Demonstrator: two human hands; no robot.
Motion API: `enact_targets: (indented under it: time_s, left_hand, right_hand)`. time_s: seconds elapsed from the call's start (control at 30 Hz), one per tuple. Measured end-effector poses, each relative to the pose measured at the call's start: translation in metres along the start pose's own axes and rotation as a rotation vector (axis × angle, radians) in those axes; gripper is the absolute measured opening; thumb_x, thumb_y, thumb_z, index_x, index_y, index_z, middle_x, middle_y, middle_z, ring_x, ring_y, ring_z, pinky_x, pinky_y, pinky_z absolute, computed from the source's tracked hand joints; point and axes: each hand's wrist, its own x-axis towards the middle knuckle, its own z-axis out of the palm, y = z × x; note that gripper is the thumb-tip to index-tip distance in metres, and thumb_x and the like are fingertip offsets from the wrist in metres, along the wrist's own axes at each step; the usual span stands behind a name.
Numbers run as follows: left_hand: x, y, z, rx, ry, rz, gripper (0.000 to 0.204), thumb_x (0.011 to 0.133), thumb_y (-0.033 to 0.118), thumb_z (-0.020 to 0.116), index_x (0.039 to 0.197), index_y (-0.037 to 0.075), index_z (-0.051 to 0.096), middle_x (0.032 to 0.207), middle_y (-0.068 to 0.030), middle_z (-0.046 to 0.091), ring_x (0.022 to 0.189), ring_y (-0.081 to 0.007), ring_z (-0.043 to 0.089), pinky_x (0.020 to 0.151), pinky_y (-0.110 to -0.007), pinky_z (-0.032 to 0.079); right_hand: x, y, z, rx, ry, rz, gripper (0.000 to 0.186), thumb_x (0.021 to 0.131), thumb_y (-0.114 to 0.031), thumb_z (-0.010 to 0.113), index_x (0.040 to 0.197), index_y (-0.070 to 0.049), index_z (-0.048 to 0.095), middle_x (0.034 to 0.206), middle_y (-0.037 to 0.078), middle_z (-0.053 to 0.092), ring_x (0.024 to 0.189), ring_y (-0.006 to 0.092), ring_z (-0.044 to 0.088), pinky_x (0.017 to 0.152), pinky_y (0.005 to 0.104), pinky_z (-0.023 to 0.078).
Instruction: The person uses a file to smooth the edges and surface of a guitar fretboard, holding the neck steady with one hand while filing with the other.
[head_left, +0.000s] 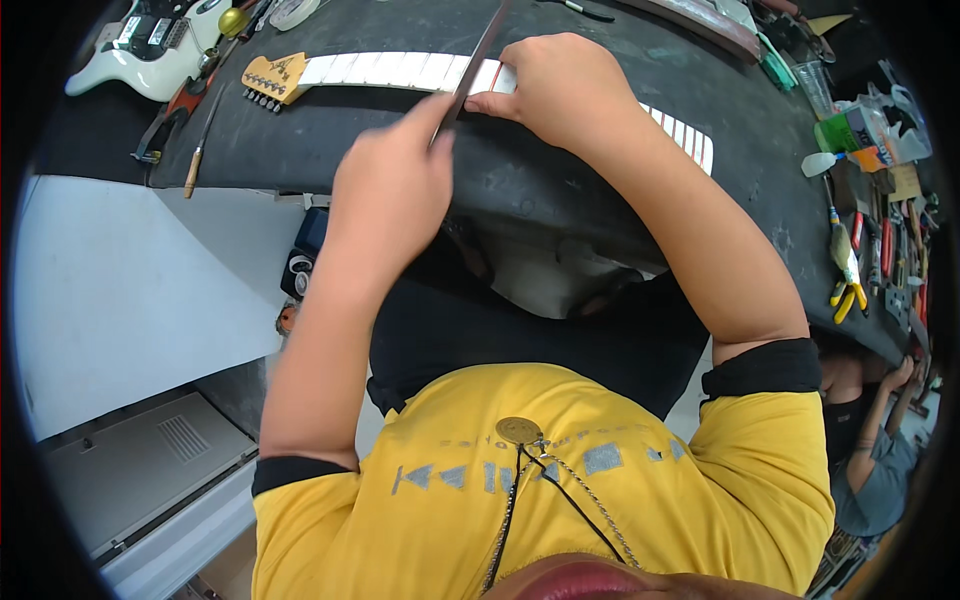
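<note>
The guitar neck [390, 70] lies at twelve o'clock on the black table [330, 140], partly hidden by my right hand [572, 92], which holds it. My left hand [395, 180] grips a long thin tool [481, 50] across the neck; I can't tell if they touch. The tool's top is cut off, like the white guitar [125, 72] at ten o'clock.

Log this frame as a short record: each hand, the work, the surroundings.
left hand: grips a long, thin dark tool that crosses over the guitar neck
right hand: holds the guitar neck, thumb at its near edge
guitar neck: over the dark workbench, headstock to the left
bench, left: white electric guitar, wooden-handled tool
bench, right: yellow-handled pliers
background: another person, lower right
</note>
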Motion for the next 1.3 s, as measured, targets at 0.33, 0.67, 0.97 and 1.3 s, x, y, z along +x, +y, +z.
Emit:
enact_targets:
  time_s: [0.33, 0.67, 0.97, 1.3]
  left_hand:
    - [-0.036, 0.003, -0.021, 0.041, -0.057, -0.047, 0.044, 0.106, 0.006, 0.073, 0.150, 0.011, 0.073, 0.092, -0.0266, 0.077, 0.079, -0.0483, 0.073, 0.075, -0.047, 0.059]
    - [-0.082, 0.003, -0.034, -0.016, -0.111, -0.137, 0.048, 0.106, 0.003, 0.072, 0.153, 0.011, 0.072, 0.100, -0.0272, 0.080, 0.084, -0.0487, 0.076, 0.078, -0.044, 0.061]
    - [0.011, 0.007, -0.008, 0.073, -0.070, -0.056, 0.039, 0.107, 0.009, 0.073, 0.146, 0.011, 0.076, 0.097, -0.0285, 0.078, 0.087, -0.0494, 0.075, 0.080, -0.046, 0.061]
    - [-0.138, -0.001, -0.046, -0.041, -0.084, -0.121, 0.054, 0.103, 0.002, 0.075, 0.156, 0.009, 0.070, 0.084, -0.0219, 0.074, 0.072, -0.0407, 0.074, 0.069, -0.045, 0.058]
  right_hand:
    - [0.000, -0.005, -0.004, 0.002, -0.004, 0.024, 0.054, 0.094, -0.056, 0.088, 0.085, -0.003, 0.086, 0.082, 0.018, 0.081, 0.089, 0.0366, 0.082, 0.081, 0.0477, 0.066]
    - [-0.004, -0.004, -0.002, 0.036, -0.002, 0.043, 0.056, 0.093, -0.058, 0.089, 0.085, -0.002, 0.085, 0.081, 0.017, 0.081, 0.087, 0.0361, 0.082, 0.079, 0.0472, 0.066]
    - [0.000, -0.006, -0.007, 0.016, -0.014, 0.015, 0.055, 0.093, -0.057, 0.089, 0.086, -0.002, 0.086, 0.081, 0.017, 0.081, 0.089, 0.0363, 0.083, 0.080, 0.0479, 0.066]
    - [-0.002, -0.007, 0.000, 0.050, 0.013, 0.018, 0.054, 0.093, -0.058, 0.089, 0.086, -0.004, 0.086, 0.083, 0.018, 0.081, 0.089, 0.0385, 0.082, 0.082, 0.0494, 0.065]
